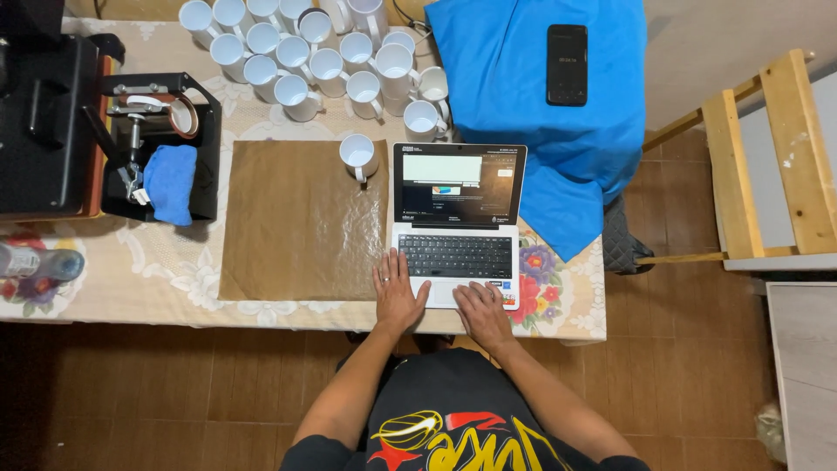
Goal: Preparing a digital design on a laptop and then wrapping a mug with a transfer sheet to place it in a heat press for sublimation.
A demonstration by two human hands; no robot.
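A small silver laptop [457, 227] stands open on the table, its screen lit. My left hand [397, 292] lies flat with fingers spread on the laptop's left front corner and the table beside it. My right hand [482, 314] rests on the touchpad area at the laptop's front edge, fingers loosely curled and holding nothing. To the left of the laptop lies a brown sheet [301, 222] with one white mug [358, 155] standing at its far right corner.
Several white mugs [314, 52] crowd the back of the table. A black mug press [161, 144] with a blue cloth [170, 181] sits left. A phone [567, 64] lies on blue fabric [540, 105]. A wooden frame [758, 157] stands right.
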